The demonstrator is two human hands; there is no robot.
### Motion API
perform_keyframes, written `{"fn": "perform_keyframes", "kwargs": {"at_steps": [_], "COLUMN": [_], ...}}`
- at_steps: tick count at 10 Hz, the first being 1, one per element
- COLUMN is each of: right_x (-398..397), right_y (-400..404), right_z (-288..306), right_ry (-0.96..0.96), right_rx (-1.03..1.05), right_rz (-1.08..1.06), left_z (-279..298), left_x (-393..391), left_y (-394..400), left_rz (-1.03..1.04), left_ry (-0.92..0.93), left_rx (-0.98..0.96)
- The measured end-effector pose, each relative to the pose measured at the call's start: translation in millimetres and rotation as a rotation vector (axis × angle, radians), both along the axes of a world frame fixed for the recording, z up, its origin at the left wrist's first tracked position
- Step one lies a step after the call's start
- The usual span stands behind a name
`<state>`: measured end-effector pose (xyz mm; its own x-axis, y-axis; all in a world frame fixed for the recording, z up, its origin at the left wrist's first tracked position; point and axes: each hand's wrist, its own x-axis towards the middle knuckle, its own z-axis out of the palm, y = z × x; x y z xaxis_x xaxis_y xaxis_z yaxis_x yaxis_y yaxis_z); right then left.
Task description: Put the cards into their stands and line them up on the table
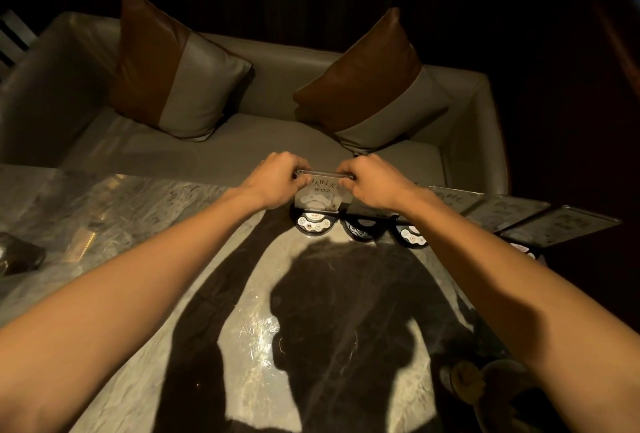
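Note:
A clear acrylic card with pale printed characters stands upright at the far edge of the marble table. Its lower edge sits in a round black stand with small white buttons. My left hand pinches the card's upper left corner, and my right hand pinches its upper right corner. To the right runs a row of more black stands, each with a clear card leaning back. My right forearm hides part of that row.
A grey sofa with two brown-and-grey cushions lies just beyond the table's far edge. A dark object rests at the table's left side. Something yellowish sits in shadow at the lower right.

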<state>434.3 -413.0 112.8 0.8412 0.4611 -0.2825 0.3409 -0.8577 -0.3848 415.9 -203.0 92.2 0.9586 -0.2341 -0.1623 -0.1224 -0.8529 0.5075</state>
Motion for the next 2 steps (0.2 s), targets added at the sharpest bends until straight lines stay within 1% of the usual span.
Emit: {"fn": "perform_keyframes", "kwargs": {"at_steps": [1, 2], "right_x": [-4.1, -10.2], "right_y": [1.6, -0.7], "right_z": [4.9, 6.5], "right_ry": [0.001, -0.064], "right_rx": [-0.024, -0.074], "right_rz": [-0.001, -0.003], "left_z": [-1.2, -1.2], "left_x": [-4.7, -4.2], "left_y": [-2.5, -4.5], "left_rz": [-0.021, -0.017], "left_ry": [0.039, 0.048], "left_rx": [0.016, 0.005]}}
